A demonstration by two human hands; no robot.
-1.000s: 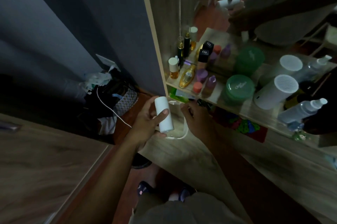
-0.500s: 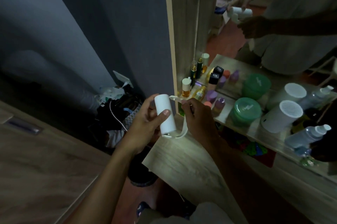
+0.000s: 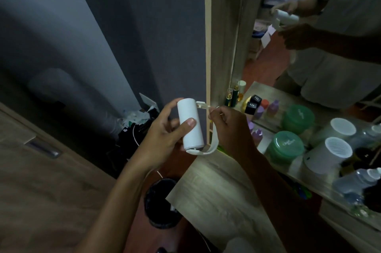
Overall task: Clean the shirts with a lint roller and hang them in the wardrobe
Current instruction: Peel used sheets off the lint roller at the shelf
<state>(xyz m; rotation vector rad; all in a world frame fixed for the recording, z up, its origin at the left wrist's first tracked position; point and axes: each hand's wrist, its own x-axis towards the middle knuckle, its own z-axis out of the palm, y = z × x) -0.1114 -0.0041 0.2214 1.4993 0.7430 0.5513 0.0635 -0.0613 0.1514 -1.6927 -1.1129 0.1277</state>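
Observation:
A white lint roller (image 3: 190,124) stands nearly upright in front of me, above the corner of a wooden dresser top (image 3: 216,193). My left hand (image 3: 165,135) wraps its white drum, thumb across the front. My right hand (image 3: 228,127) pinches the roller's white curved handle (image 3: 212,146), which bends from the drum's top around to its bottom. No shirt is in view. The mirror (image 3: 309,36) on the right reflects both hands and the roller.
Bottles, green-lidded jars (image 3: 287,146) and white cylinders (image 3: 327,154) crowd the dresser shelf at the right. A dark bin (image 3: 161,203) stands on the floor below my hands. A pile of clutter (image 3: 136,127) lies against the grey wall. A wooden door (image 3: 41,170) is at the left.
Both hands have risen with the roller while my view tilted up. The grip on the drum and the handle stays the same.

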